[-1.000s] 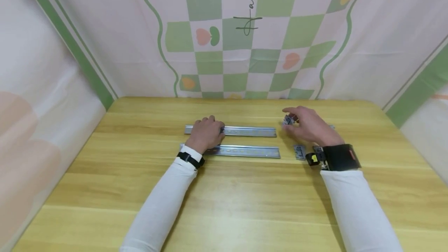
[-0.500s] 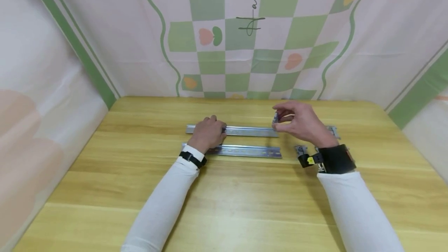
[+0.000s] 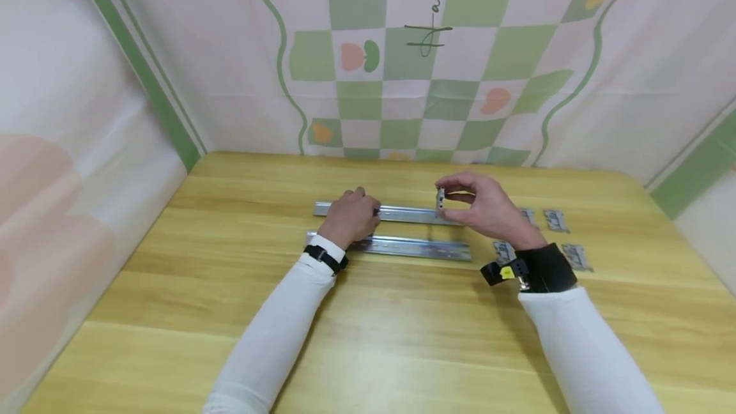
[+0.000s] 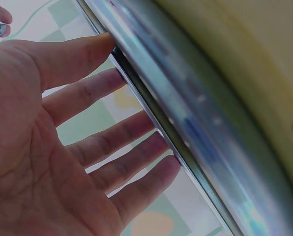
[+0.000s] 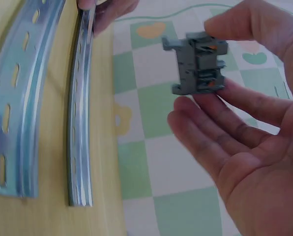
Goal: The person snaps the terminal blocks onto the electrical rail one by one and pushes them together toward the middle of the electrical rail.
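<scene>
Two slotted metal DIN rails lie side by side on the wooden table. My left hand holds the far DIN rail by its edges, thumb on the near side and fingertips along the far side, as the left wrist view shows. The near DIN rail passes below that wrist. Between thumb and fingers my right hand pinches a grey terminal block, held upright close above the far rail's right end. Whether the block touches the rail cannot be told from the head view.
Several more grey terminal blocks lie on the table at the right, among them one terminal block at the back and another terminal block nearer. One is partly covered by the right wrist camera. A patterned curtain hangs behind the table.
My right hand has carried the terminal block leftward to the far rail's right end and turned it upright. More blocks have come into view behind it. My left hand keeps its hold on the rail.
</scene>
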Demonstrator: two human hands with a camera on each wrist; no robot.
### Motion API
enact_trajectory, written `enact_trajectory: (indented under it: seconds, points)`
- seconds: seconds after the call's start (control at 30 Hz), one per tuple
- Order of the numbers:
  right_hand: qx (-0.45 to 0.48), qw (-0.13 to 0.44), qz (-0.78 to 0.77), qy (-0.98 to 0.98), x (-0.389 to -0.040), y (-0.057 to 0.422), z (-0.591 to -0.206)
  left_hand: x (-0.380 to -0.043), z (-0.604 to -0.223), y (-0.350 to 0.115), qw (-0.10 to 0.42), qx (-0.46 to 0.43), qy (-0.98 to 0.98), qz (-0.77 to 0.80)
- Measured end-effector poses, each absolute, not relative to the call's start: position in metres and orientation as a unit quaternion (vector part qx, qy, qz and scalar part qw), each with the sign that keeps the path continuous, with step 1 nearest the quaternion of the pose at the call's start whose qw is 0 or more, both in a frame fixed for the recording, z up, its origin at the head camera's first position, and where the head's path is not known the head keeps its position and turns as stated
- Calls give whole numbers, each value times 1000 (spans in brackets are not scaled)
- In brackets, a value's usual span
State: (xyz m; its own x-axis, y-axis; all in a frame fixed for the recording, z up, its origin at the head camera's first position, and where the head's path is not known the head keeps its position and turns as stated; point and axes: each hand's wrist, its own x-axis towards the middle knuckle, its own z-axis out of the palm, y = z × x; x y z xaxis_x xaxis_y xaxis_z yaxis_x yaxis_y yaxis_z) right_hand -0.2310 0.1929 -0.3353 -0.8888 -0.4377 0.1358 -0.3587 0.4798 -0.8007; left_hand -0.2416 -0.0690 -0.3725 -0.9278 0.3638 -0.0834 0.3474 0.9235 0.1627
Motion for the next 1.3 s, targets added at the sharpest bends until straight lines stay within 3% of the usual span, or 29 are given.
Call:
enact_trajectory:
  seconds: [0.43, 0.77, 1.3]
  points:
    - [-264, 124, -420, 860, -255, 159, -348, -245, -376, -68, 53, 165, 982, 79]
    - [-235, 137, -430, 861, -277, 130, -356, -249, -378, -69, 47, 168, 983, 65]
    - [-242, 136, -407, 870, -280, 126, -367, -251, -379, -68, 36, 157, 986, 50]
